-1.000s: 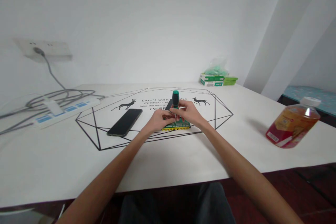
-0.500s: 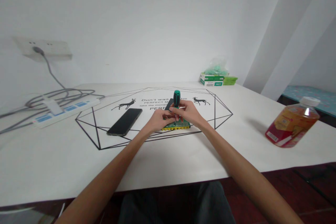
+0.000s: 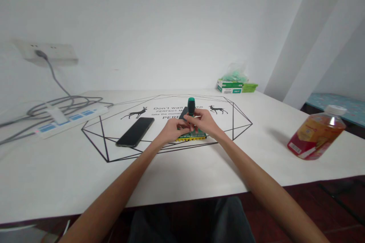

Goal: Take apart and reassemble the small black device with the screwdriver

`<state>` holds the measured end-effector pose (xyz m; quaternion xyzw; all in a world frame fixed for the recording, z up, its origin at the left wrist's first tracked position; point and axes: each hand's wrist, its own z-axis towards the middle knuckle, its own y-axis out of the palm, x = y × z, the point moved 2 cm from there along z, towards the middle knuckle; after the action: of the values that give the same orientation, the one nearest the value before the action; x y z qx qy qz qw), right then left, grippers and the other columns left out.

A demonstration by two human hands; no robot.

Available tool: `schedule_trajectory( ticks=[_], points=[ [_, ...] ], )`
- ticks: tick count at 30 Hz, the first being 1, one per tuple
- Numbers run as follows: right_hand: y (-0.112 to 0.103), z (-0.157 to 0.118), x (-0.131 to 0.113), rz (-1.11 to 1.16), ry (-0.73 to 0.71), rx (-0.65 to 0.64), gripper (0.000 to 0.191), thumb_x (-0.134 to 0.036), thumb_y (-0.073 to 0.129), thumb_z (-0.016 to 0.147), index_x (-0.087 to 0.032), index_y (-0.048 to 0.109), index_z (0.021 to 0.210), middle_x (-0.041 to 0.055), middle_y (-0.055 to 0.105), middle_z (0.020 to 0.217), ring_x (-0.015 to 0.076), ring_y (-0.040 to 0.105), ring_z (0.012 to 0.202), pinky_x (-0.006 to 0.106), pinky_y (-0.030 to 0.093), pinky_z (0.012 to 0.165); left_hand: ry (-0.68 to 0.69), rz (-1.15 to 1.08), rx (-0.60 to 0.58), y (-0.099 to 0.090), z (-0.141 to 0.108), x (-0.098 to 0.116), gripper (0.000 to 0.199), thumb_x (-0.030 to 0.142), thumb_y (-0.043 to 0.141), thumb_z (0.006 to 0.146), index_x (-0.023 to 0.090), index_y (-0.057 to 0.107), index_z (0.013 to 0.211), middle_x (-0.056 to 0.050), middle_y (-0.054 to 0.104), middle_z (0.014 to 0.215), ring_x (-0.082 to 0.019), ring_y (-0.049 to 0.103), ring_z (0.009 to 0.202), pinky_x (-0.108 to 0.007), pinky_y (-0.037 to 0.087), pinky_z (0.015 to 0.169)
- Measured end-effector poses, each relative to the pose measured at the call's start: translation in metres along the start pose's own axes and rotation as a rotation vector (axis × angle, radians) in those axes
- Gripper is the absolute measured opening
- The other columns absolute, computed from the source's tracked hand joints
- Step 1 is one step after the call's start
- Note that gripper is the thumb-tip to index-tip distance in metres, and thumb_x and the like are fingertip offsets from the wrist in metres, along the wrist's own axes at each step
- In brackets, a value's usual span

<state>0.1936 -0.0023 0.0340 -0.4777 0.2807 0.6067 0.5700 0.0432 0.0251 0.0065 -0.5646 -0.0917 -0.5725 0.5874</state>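
Note:
A screwdriver point(image 3: 191, 106) with a green and black handle stands nearly upright over a green circuit board point(image 3: 202, 135) that has a yellow strip along its near edge. My right hand point(image 3: 205, 120) is closed around the lower part of the screwdriver, thumb and fingers pinching it. On the other side, my left hand point(image 3: 172, 130) rests at the board with its fingers bent together close to the screwdriver's shaft. What those left fingers grip is too small and covered to make out. The screwdriver's tip is hidden among the fingers.
A black phone point(image 3: 136, 132) lies left of my hands, and a dark flat object point(image 3: 184, 112) lies behind them. A power strip point(image 3: 72, 122) with grey cables is farther left. At right stands a drink bottle point(image 3: 317, 133). Green and white boxes point(image 3: 230, 86) sit at the back.
The screwdriver's handle has turned slightly, with more of its black part facing me. Both hands stay in nearly the same place at the board.

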Motion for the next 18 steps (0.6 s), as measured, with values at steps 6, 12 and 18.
schedule_trajectory(
  ticks=[6,12,18],
  points=[
    [-0.0004,0.0001,0.0029,-0.008,0.015,-0.013,0.030,-0.046,0.065,0.078,-0.017,0.058,0.077,-0.0010,0.060,0.055,0.0106,0.055,0.044,0.020,0.041,0.035,0.011,-0.025,-0.056,0.0000,-0.0008,0.0019,0.022,0.035,0.066,0.074,0.013,0.073,0.075,-0.005,0.074,0.077,-0.020,0.067,0.076,-0.031,0.051,0.078],
    [0.0004,0.0007,0.0044,0.007,0.020,-0.013,0.030,-0.046,0.066,0.077,-0.017,0.059,0.078,-0.0006,0.061,0.055,0.0113,0.056,0.043,0.021,0.043,0.035,-0.016,-0.017,-0.042,0.0008,-0.0012,-0.0014,0.023,0.035,0.067,0.073,0.013,0.075,0.075,-0.006,0.074,0.075,-0.021,0.067,0.074,-0.030,0.052,0.072],
    [0.0005,-0.0007,0.0019,0.002,0.017,-0.008,0.032,-0.047,0.066,0.077,-0.017,0.058,0.076,-0.0008,0.060,0.054,0.0123,0.057,0.044,0.021,0.043,0.035,0.023,0.015,-0.089,-0.0001,-0.0015,-0.0009,0.022,0.035,0.065,0.076,0.015,0.075,0.078,-0.005,0.074,0.077,-0.019,0.066,0.076,-0.028,0.051,0.074]
  ],
)
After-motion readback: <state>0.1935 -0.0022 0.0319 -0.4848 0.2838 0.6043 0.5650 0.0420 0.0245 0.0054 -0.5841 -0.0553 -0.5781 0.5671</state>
